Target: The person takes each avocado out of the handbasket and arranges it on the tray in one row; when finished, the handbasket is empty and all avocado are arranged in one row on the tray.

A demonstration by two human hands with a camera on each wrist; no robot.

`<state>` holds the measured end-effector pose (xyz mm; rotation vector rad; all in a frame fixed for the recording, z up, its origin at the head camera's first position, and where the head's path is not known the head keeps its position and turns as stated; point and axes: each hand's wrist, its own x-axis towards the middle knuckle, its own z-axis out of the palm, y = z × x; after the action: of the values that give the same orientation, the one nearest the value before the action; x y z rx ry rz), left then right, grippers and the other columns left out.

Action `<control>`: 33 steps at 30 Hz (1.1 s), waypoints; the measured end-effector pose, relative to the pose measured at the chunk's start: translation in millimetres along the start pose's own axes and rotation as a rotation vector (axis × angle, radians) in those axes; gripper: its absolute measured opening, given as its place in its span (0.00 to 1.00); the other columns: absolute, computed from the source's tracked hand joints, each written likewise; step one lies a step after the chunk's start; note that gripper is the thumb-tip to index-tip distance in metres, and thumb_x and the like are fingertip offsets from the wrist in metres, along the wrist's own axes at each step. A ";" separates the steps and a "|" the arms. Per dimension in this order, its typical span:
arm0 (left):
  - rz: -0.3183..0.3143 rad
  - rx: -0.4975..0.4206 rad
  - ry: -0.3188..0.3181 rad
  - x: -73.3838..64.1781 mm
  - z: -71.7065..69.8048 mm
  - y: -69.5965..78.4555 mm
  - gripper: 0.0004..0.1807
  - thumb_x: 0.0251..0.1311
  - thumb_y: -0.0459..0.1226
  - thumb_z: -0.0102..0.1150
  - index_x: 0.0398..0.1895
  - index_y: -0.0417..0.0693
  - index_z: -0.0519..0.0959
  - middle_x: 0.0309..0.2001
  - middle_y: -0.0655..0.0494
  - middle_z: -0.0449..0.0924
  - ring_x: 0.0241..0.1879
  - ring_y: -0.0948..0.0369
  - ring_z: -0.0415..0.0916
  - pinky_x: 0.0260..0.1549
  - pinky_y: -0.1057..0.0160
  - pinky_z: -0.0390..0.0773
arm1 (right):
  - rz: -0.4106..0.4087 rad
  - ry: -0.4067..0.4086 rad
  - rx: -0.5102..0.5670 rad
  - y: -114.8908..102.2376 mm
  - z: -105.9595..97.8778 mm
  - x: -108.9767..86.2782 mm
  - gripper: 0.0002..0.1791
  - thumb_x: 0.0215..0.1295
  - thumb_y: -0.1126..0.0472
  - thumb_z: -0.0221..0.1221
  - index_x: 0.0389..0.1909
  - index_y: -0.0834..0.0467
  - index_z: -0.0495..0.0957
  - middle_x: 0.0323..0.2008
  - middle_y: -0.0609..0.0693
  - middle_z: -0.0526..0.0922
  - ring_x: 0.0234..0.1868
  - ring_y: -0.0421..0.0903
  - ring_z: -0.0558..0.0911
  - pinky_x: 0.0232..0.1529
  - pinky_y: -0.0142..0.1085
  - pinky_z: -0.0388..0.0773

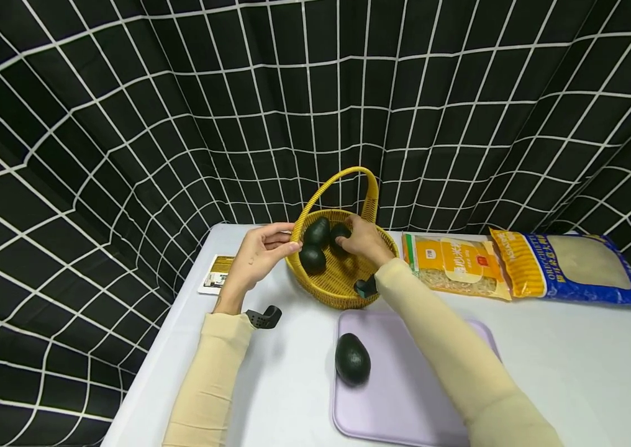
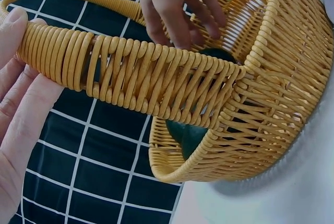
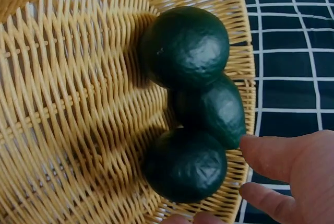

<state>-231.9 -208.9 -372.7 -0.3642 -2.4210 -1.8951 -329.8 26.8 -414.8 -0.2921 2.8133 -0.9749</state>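
A yellow wicker basket (image 1: 338, 298) with a tall hooped handle stands at the back of the table. My left hand (image 1: 262, 251) pinches the left side of that handle between thumb and fingers. Inside are three dark green avocados, a far one (image 1: 317, 231), a near one (image 1: 312, 259) and a right one (image 1: 339, 239). My right hand (image 1: 368, 239) reaches over the rim, its fingers spread around the right avocado; a gap shows between thumb and fruit in the right wrist view. Another avocado (image 1: 353, 359) lies on the left part of a lilac tray (image 1: 405, 385).
To the right of the basket lie an orange clear-windowed packet of grain (image 1: 455, 267) and a blue and yellow pasta bag (image 1: 578, 268). A small printed card or packet (image 1: 217, 273) lies at the left table edge. Black gridded cloth (image 1: 315, 93) hangs close behind.
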 end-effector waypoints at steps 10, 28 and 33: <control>-0.018 0.005 0.001 0.2 0.9 0.1 0.22 0.60 0.30 0.70 0.59 0.40 0.80 0.46 0.41 0.87 0.43 0.59 0.87 0.45 0.67 0.85 | 0.055 -0.011 0.034 2.0 6.2 9.8 0.33 0.69 0.54 0.63 0.70 0.60 0.65 0.65 0.63 0.75 0.63 0.62 0.77 0.64 0.54 0.75; -0.011 0.016 -0.005 1.4 -1.1 0.2 0.22 0.60 0.31 0.70 0.58 0.39 0.80 0.47 0.40 0.87 0.43 0.59 0.87 0.46 0.66 0.85 | 0.053 -0.041 0.035 10.2 19.2 22.0 0.35 0.71 0.51 0.62 0.73 0.58 0.62 0.66 0.66 0.73 0.66 0.63 0.73 0.67 0.56 0.72; -0.010 0.010 -0.007 0.9 -1.2 -0.6 0.22 0.60 0.30 0.70 0.58 0.39 0.80 0.47 0.41 0.87 0.44 0.58 0.87 0.47 0.65 0.85 | 0.074 -0.030 0.058 11.8 22.0 27.0 0.35 0.71 0.50 0.61 0.73 0.58 0.62 0.69 0.65 0.70 0.69 0.63 0.70 0.70 0.56 0.69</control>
<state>-233.1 -210.0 -372.9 -0.3592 -2.4405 -1.8883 -353.1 16.5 -441.4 -0.1930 2.7419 -1.0249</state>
